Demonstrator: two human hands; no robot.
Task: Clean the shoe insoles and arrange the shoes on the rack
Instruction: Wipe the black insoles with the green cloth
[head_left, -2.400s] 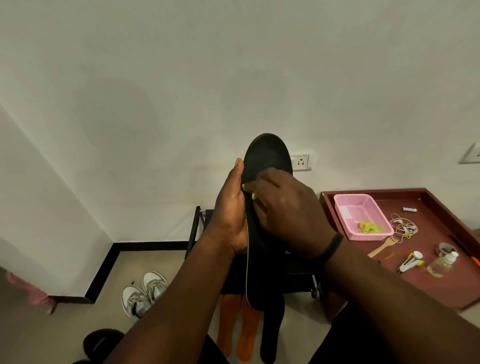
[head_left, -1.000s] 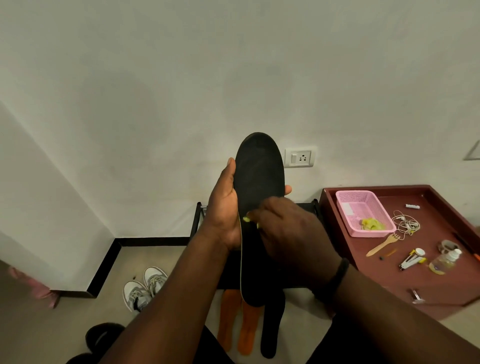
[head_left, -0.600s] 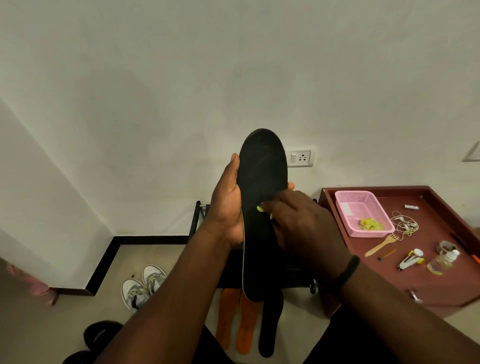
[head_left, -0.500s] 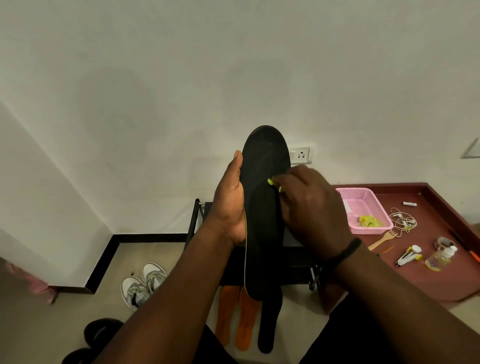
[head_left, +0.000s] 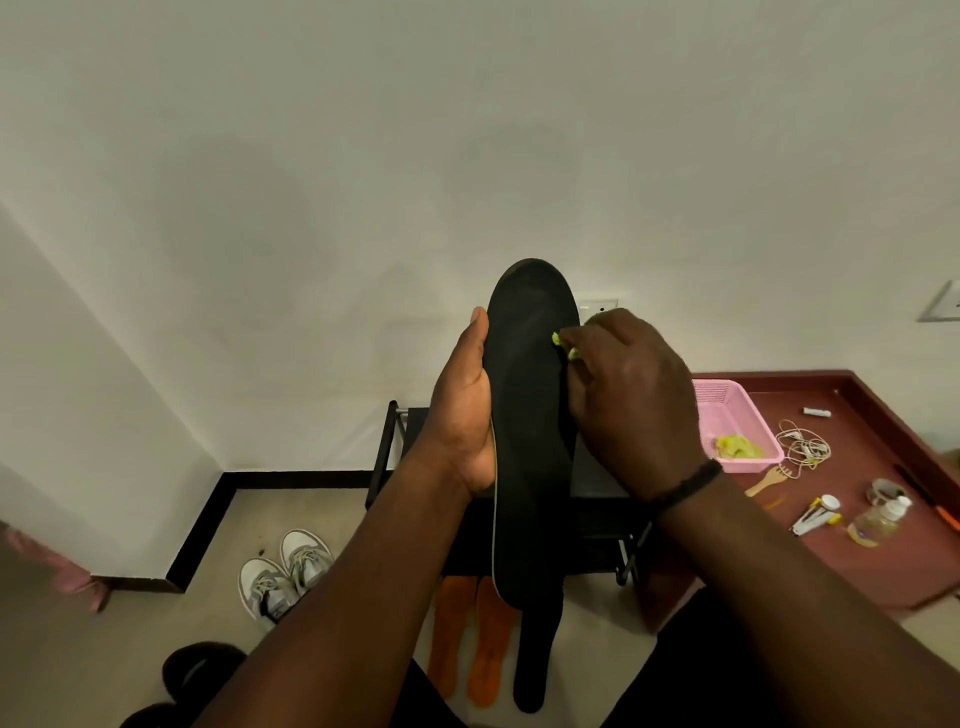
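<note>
I hold a black insole (head_left: 530, 415) upright in front of me, toe end up. My left hand (head_left: 462, 415) grips its left edge around the middle. My right hand (head_left: 631, 400) presses a small yellow-green cloth (head_left: 563, 347) against the insole's upper right side; most of the cloth is hidden under my fingers. Behind the insole stands the black shoe rack (head_left: 395, 447), largely covered by my arms. On the floor below lie two orange insoles (head_left: 470, 634) and another black insole (head_left: 537, 654). A pair of white-grey sneakers (head_left: 283, 571) sits to the left of the rack.
A dark red table (head_left: 893, 467) on the right carries a pink basket (head_left: 727, 415) with a yellow-green rag, earphones, a wooden fork, a small bottle and clips. Dark shoes (head_left: 197, 675) lie at the bottom left. A wall socket (head_left: 602, 306) is behind the insole.
My right hand with the cloth has slid up the insole from its middle to the upper right part. My left hand keeps its grip on the left edge.
</note>
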